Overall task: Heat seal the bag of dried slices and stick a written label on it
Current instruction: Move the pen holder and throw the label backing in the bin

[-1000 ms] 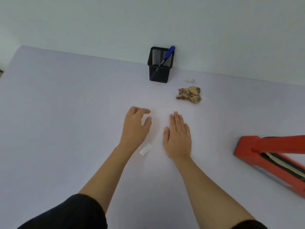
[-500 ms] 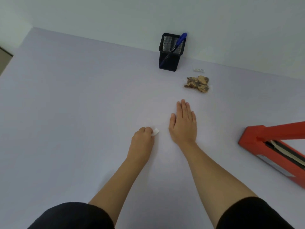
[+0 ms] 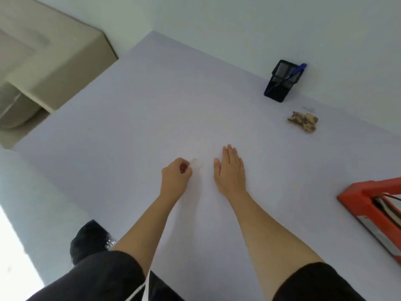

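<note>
Nearest the camera, two black sleeves [image 3: 104, 276] end above the elbows, and both bare forearms reach out over the pale lilac table [image 3: 152, 105] toward the black mesh pen cup [image 3: 280, 83] at the far side. A dark shoe [image 3: 89, 237] shows on the floor off the table's near left edge, the corner farthest from the pen cup.

The red heat sealer [image 3: 366, 196] sits at the right edge of view, well nearer than the pen cup and to its right, its arm raised off the base.

The left hand [image 3: 175, 179] lies well short of the pen cup and left of it. Its fingers are curled in, and fingertips and thumb pinch a small white label [image 3: 196, 164] that sticks out toward the pen cup side. Just beside it, closer to the pen cup, the right hand [image 3: 230, 172] rests palm down on the table, fingers straight and close together, holding nothing.

The clear bag of dried slices [image 3: 303, 122] lies flat just in front of the pen cup, slightly to its right, well apart from both hands.

A blue pen [image 3: 298, 69] leans in the pen cup, which stands near the wall. Far to its left is a beige piece of furniture [image 3: 54, 57].
</note>
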{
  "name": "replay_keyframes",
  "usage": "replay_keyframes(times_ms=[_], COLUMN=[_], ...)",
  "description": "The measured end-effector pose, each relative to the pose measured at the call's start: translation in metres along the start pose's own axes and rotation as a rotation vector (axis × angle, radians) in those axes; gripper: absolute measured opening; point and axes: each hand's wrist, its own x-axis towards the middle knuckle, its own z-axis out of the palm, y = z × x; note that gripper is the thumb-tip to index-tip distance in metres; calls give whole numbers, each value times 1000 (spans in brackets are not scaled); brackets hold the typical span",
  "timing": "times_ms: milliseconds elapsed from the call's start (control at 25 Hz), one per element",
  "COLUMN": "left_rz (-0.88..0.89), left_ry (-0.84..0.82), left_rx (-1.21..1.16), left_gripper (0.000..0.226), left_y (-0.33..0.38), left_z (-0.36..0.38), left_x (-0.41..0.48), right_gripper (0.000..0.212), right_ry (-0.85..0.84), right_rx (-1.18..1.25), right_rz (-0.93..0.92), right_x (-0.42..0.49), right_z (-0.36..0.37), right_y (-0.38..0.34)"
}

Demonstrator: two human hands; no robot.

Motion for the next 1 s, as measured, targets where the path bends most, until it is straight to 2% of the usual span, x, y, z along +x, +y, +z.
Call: replay_keyframes(times_ms=[160,240,320,400,560,720,880,1000], left_rz=[-73,-151,-272,-331,-325,-447,-544,-578], left_ry=[133,243,399,451,428,370,242,199], left_rx=[-29,-68,-142,-162,-189,-143,-137,-44], left_gripper=[6,6,6,7,12,13,21,16], left_y=[-55,-85,-168,-219,-226,-354,-459,-551], left_z=[-73,-112,-198,-235,-242,-284,-259,-222], left_x=[-39,-56,-78,-79,-86,-96,-83,-61], right_gripper=[52,62,69,63,53,51,49,50], right_ry=[-57,-78,-194,-212,-130,-293,-326,-418], right_rx=[37,78,69,41,-47,-70,-192,-262], right_rz=[-166,-209,-290,-309,-416,-463,-337,-253], right_x=[-63,-95,-143,-155,-147,-182,-170,-153], right_z=[47,78,140,173,186,288,382,461], right_y=[-78,-109,-197,-237,-238,-299,-267,-232])
